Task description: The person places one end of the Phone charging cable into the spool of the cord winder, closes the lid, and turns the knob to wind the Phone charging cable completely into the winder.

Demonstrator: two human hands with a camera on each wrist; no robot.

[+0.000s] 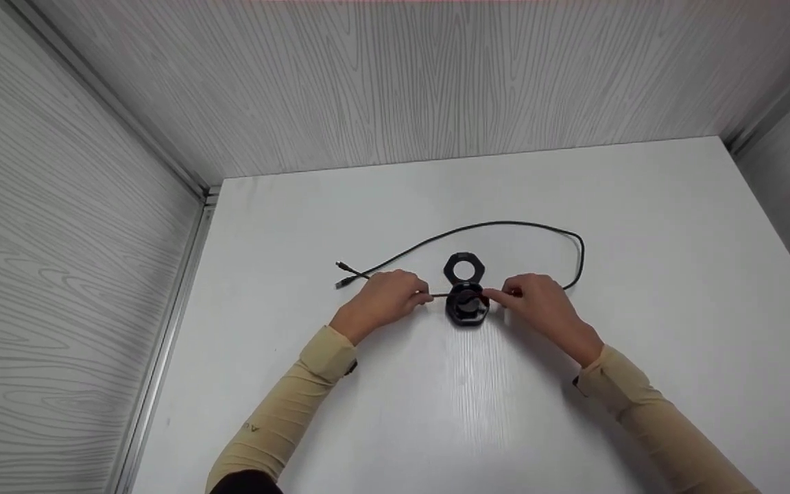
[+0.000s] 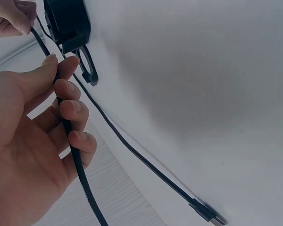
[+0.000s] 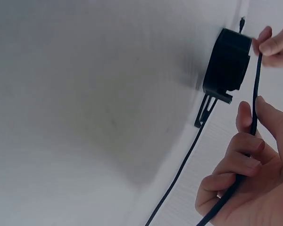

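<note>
My left hand (image 1: 391, 296) pinches a black USB cable (image 2: 80, 165) between thumb and index finger, the other fingers curled along it. My right hand (image 1: 535, 302) pinches the same cable (image 3: 255, 89) farther along, so a straight stretch runs between the hands. Under that stretch sits an open black hexagonal case (image 1: 467, 312), a round hub in its middle. Its hinged lid (image 1: 479, 266), with a round hole, lies folded back on the far side. In the right wrist view the case (image 3: 228, 61) stands beside the taut cable.
The rest of the cable (image 1: 505, 222) loops behind the case on the white table (image 1: 340, 206). Its two plug ends (image 1: 347, 280) lie beyond the left hand. Grey wood-grain panels (image 1: 395, 82) rise behind the table and at both sides.
</note>
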